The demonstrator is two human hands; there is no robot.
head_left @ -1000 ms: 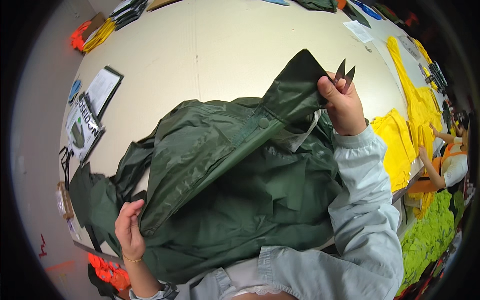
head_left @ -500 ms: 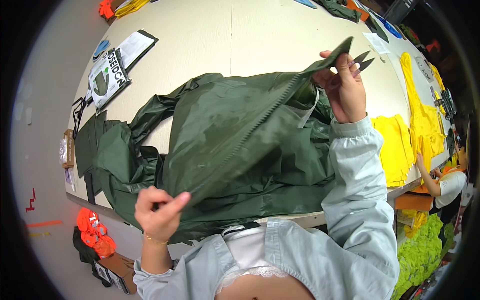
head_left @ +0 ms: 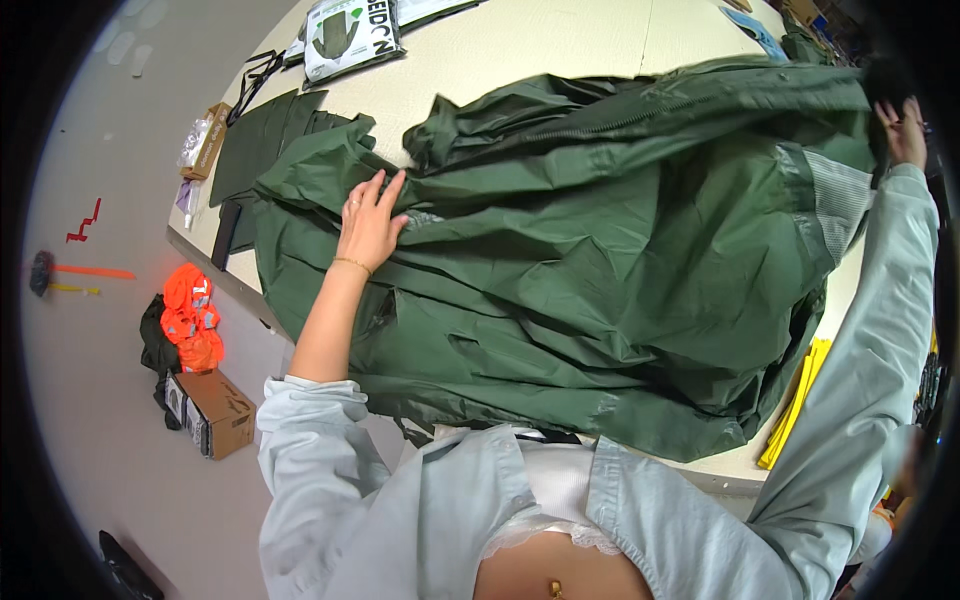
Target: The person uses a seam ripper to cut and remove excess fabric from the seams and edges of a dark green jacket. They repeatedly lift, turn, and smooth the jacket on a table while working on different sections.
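Note:
A dark green waterproof jacket (head_left: 610,270) lies spread and wrinkled across the table in front of me. Its toothed zip (head_left: 620,125) runs along the far side, and a pale mesh patch (head_left: 842,205) shows at the right. My left hand (head_left: 372,222) rests on the jacket's left part, fingers stretched and spread, palm down. Far to the right, my right hand (head_left: 905,135) is at the jacket's end with its fingers bent. The dark picture rim hides most of what it grips; no scissors can be made out there.
Flat dark green pieces (head_left: 262,140) lie left of the jacket, beside a small cardboard box (head_left: 210,140). A packaged garment (head_left: 352,42) sits beyond. Yellow fabric (head_left: 795,405) is at the right table edge. Orange clothing (head_left: 190,315) and a carton (head_left: 215,412) stand on the floor, left.
The zip edge, stretched between both hands earlier, now lies toward the far side. My left hand let go and flattened on the fabric; my right, which held scissors, moved far right. The view has shifted.

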